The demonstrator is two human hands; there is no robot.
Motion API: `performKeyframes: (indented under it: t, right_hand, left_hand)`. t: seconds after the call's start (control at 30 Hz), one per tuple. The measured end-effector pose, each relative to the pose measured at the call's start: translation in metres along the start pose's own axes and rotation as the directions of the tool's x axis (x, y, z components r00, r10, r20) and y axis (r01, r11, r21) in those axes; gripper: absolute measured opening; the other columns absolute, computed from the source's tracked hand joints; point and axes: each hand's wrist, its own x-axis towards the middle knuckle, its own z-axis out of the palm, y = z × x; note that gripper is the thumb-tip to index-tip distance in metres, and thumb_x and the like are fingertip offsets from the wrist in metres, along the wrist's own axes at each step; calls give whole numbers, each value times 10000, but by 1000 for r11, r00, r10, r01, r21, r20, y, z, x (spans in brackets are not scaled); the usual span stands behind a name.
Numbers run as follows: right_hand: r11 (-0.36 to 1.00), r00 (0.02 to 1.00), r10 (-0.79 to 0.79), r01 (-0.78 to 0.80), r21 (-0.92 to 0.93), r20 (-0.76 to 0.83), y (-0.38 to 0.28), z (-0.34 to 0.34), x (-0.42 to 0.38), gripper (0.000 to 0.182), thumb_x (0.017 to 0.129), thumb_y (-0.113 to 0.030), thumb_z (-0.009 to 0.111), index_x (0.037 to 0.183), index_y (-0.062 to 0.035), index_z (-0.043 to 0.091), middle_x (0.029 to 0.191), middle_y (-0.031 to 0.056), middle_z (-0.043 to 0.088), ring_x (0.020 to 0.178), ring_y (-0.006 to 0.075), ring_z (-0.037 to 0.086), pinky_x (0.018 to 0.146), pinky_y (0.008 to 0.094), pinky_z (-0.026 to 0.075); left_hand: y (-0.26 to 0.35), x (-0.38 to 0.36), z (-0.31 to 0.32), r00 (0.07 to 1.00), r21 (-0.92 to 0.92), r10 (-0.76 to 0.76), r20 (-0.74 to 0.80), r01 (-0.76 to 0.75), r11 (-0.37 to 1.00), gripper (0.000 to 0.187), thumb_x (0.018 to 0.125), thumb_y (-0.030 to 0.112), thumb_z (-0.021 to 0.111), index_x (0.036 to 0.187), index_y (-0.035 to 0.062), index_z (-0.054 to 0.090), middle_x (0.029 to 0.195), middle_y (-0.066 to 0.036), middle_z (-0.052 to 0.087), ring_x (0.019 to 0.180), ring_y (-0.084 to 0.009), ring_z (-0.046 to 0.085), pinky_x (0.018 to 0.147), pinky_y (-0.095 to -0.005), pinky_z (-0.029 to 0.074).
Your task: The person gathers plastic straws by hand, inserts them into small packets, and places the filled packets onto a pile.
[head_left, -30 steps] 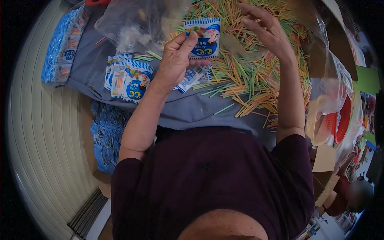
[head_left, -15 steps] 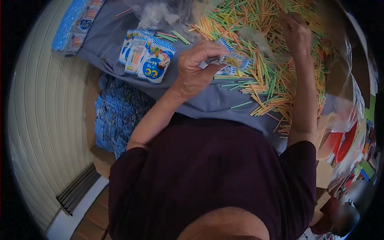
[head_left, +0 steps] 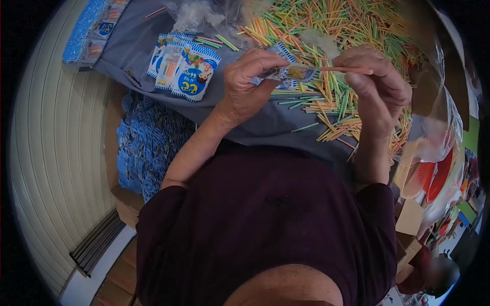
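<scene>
My left hand is closed on a small printed packet with a clear part and blue striped edges. From the right, my right hand pinches an orange stick between thumb and fingers, its far end at the packet's open edge. Beneath and behind both hands spreads a heap of thin sticks in orange, green, yellow and pink. Left of my left hand lies an overlapping group of blue-and-white packets, with a few loose sticks beside them.
A grey cloth covers the table. Clear plastic film lies at the back. Strips of joined blue packets hang or pile at the lower left, and another stack sits upper left. Red baskets and a person are at right.
My right hand has come from the stick heap toward the left hand and now holds an orange stick at the packet. My left hand keeps hold of the packet in nearly the same place.
</scene>
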Motion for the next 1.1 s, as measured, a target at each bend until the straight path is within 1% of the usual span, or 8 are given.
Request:
performKeyframes:
  t: [0.1,0.17,0.4,0.47,0.73,0.9,1.03,1.1]
  right_hand:
    - [996,996,48,-41,-81,77,2,19,-4,108,843,41,678,951,47,683,946,165,709,901,236,665,838,360,501]
    - [996,999,18,-15,-90,36,5,26,-2,128,802,70,723,922,28,705,897,110,727,841,192,689,752,297,531]
    - [998,998,15,-19,-63,-60,-1,38,-4,162,791,79,720,936,6,714,878,103,732,800,176,704,704,290,552]
    - [946,999,-40,36,-323,-7,-1,38,-5,218,782,78,722,979,-15,722,871,92,732,780,152,703,674,280,554]
    - [856,981,-118,179,-485,154,0,39,2,246,782,41,729,1014,-43,719,862,73,713,754,204,677,663,306,542]
    - [803,942,-172,303,-514,287,13,38,7,255,761,36,721,998,-57,720,921,69,689,824,234,647,692,346,531]
    - [777,938,-127,296,-556,322,17,35,-1,311,691,48,708,979,-67,717,944,62,663,837,249,629,683,353,524]
    - [768,937,-163,317,-556,309,18,37,0,339,653,54,704,970,-66,710,937,60,651,824,254,621,677,350,522]
  left_hand:
    - [2,-1,0,999,38,37,3,-37,999,351,668,-108,721,995,20,709,929,-106,714,874,-230,692,732,-312,554]
    - [5,-2,0,1000,59,30,-7,-29,998,331,680,-99,738,989,17,707,926,-107,716,861,-231,694,729,-315,553]
    - [8,-6,-2,999,65,17,-52,-13,998,266,713,-45,802,953,5,697,886,-110,721,814,-236,694,705,-319,542]
    - [10,-5,-2,998,83,39,-59,-34,996,268,710,-41,806,950,6,696,879,-109,721,805,-238,691,702,-320,538]
    - [6,-10,-5,995,129,78,-55,-71,989,260,750,-41,801,978,4,684,893,-84,693,788,-164,656,696,-280,527]
    - [6,-20,-7,991,84,-101,-89,108,991,249,705,-44,797,929,-2,696,883,-124,709,785,-252,681,716,-330,532]
    - [3,-20,-9,993,43,-50,-109,55,998,257,695,-69,768,933,-9,693,876,-133,700,799,-275,677,744,-345,535]
    - [2,-20,-11,999,178,26,-46,-18,984,271,680,-89,739,933,-2,697,878,-131,697,815,-298,673,753,-355,533]
